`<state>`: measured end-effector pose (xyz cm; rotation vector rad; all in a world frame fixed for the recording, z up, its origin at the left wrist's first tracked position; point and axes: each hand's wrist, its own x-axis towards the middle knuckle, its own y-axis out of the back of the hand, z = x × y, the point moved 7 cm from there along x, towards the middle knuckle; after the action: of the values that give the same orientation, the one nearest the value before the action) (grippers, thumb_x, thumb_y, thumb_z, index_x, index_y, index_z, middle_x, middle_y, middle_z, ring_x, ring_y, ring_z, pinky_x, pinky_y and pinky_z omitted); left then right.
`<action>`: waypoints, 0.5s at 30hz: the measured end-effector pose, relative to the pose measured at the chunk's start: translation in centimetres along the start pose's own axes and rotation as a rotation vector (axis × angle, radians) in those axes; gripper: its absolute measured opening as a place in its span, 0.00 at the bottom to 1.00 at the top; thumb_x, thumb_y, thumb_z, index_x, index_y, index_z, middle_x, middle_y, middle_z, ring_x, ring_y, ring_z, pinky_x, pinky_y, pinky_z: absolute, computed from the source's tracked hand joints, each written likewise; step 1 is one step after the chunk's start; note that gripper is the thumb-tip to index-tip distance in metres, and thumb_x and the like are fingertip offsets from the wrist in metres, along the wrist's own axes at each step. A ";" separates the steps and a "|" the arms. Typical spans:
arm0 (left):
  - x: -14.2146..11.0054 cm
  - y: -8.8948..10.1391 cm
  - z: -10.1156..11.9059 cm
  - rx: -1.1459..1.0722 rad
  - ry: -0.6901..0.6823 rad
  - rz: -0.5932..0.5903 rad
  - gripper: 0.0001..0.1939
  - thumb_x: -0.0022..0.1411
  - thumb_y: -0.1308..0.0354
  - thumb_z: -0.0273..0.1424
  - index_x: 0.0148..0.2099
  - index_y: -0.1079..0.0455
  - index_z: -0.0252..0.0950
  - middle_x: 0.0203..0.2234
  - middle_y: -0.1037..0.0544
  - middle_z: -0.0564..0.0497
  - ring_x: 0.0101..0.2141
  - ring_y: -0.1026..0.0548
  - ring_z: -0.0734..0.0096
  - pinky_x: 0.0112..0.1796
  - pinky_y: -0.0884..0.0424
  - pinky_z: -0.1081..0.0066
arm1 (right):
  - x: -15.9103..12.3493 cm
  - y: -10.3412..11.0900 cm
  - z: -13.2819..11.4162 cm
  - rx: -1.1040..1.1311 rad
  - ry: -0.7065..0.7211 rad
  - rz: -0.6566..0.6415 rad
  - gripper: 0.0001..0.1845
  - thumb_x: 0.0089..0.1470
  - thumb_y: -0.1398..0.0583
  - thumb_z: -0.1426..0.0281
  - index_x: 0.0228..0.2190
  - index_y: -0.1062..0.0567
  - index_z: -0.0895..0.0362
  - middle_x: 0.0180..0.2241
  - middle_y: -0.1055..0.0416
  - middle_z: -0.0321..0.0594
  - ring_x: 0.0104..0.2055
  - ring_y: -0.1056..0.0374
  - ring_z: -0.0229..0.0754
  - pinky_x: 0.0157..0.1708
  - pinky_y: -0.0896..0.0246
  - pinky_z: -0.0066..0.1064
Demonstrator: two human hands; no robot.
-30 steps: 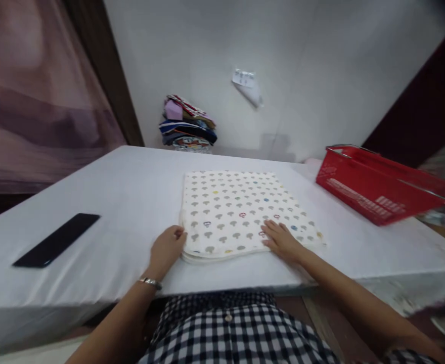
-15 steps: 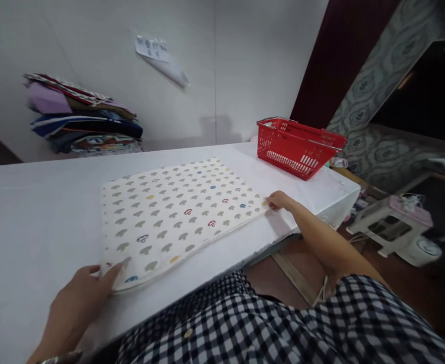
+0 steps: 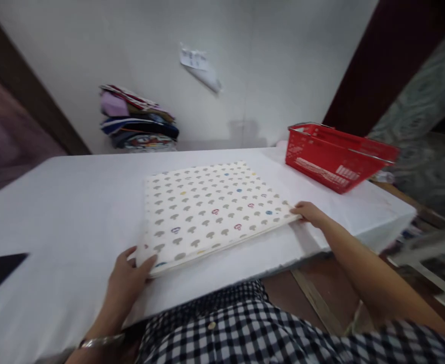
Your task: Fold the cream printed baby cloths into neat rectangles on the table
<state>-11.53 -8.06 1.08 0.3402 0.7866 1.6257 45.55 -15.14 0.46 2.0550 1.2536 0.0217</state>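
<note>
A folded white cloth [image 3: 207, 212] printed with grey mushroom shapes and a few coloured ones lies flat in front of me. My left hand [image 3: 129, 273] grips its near left corner, thumb on top and fingers beneath or at the edge. At the near right corner my right hand [image 3: 308, 212] pinches the cloth between thumb and fingers. Both near corners are held, and the far edge rests on the white-covered table [image 3: 74, 202].
Toward the back right of the table stands a red plastic basket [image 3: 321, 156]. A stack of folded fabrics [image 3: 141, 121] sits at the back left by the wall. A dark flat object [image 3: 0, 270] lies at the left. A paper sheet [image 3: 195, 59] hangs on the wall.
My view has turned left, so the cloth, basket and fabric stack appear farther right, and the dark flat object has come into view. Both hands keep hold of the cloth's corners.
</note>
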 end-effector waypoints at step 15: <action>-1.9 -0.6 -1.1 -0.281 0.017 -0.085 0.44 0.51 0.40 0.43 0.64 0.55 0.35 0.53 0.34 0.35 0.32 0.25 0.67 0.23 0.28 0.74 | 2.3 0.7 4.5 -0.231 0.043 0.049 0.19 0.35 0.37 0.52 0.26 0.28 0.53 0.23 0.28 0.44 0.21 0.33 0.45 0.19 0.34 0.35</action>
<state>-11.39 -10.21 0.29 0.0912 0.5674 1.6342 48.93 -16.06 -3.23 1.8930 1.1681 0.2244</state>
